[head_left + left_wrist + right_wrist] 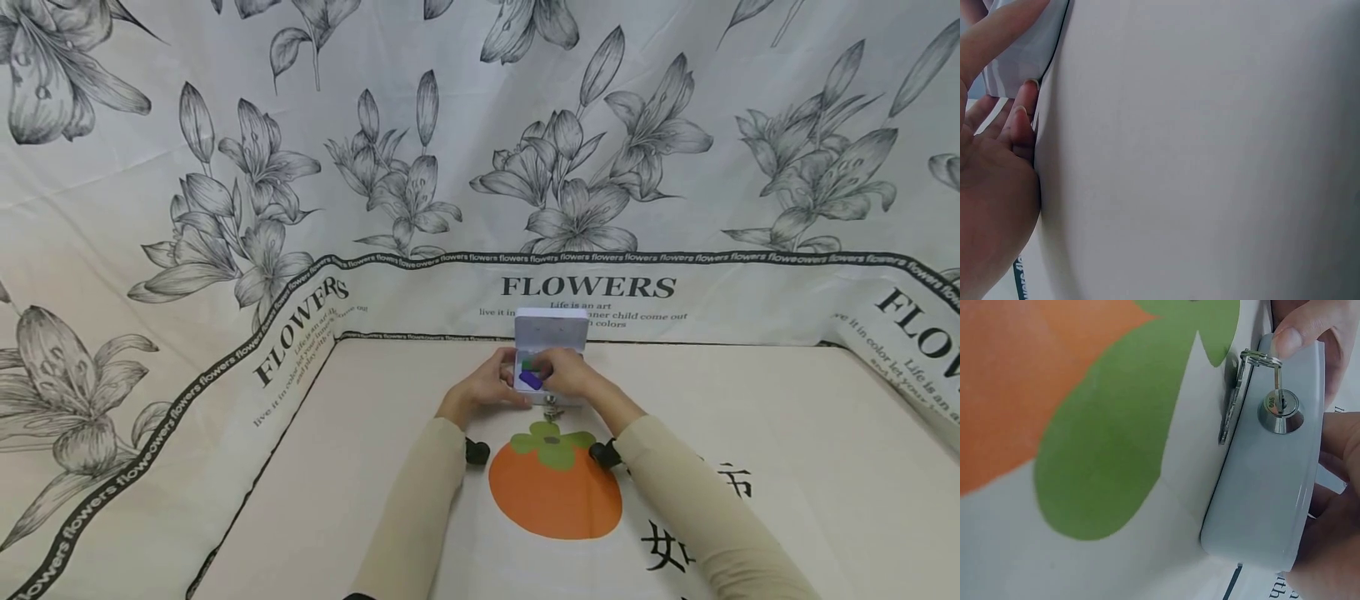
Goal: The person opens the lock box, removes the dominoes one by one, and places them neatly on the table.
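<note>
A small white lock box [1254,494] stands at the table's far side, its lid [551,325] raised. My left hand [482,383] grips the box's left side, thumb across the front and the other fingers at its side. Inside the box lie a purple piece [530,380] and a green piece [528,364], too small to make out. My right hand [567,373] reaches into the box over its right edge, fingers bent down beside these pieces. Its fingertips are hidden, so I cannot tell whether they pinch one. A key [1277,378] with a metal ring sits in the round front lock [1282,412].
A pale cloth [375,433] covers the table, printed with an orange persimmon [555,500] and black characters. Behind the box rises a flower-printed curtain [420,300], which also bounds the left and right sides.
</note>
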Demonstrator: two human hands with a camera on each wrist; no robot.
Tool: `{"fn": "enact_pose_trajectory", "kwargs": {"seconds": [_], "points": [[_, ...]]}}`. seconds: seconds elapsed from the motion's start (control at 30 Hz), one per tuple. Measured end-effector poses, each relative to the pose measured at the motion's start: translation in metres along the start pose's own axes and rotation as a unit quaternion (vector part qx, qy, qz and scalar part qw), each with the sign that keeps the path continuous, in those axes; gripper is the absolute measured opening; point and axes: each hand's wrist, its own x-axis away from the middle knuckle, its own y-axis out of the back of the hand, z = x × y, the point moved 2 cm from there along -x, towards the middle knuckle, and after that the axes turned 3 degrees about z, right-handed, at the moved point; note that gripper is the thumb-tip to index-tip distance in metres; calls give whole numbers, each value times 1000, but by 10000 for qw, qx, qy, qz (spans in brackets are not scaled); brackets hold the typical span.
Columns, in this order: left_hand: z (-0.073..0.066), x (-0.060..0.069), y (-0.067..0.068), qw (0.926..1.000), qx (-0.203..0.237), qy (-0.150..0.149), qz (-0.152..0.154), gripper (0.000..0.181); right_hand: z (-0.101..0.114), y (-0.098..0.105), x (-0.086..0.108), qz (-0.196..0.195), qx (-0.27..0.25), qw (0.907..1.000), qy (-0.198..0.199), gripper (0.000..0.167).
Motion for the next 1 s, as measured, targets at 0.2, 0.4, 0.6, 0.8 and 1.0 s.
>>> {"fn": "enact_pose_trajectory", "kwargs": {"seconds": [0.2, 0.4, 0.6, 0.8, 1.0], "points": [[2, 1, -1, 10000, -48, -8, 4, 93, -2, -3, -5, 88, 97, 9999, 39, 42], [0, 2, 0, 10000, 19, 0, 22, 95, -1, -4, -9, 197, -5, 9998, 36, 42], [0, 0, 0, 9999, 107, 6, 56, 95, 2, -4, -10, 242, -53, 9997, 32, 43], [1, 0, 0, 10000, 46, 13, 73, 95, 4, -3, -10, 256, -55, 9997, 16, 43], [1, 0, 0, 10000, 19, 22, 69, 95, 4, -3, -10, 285, -74, 9996, -14, 42]]}}
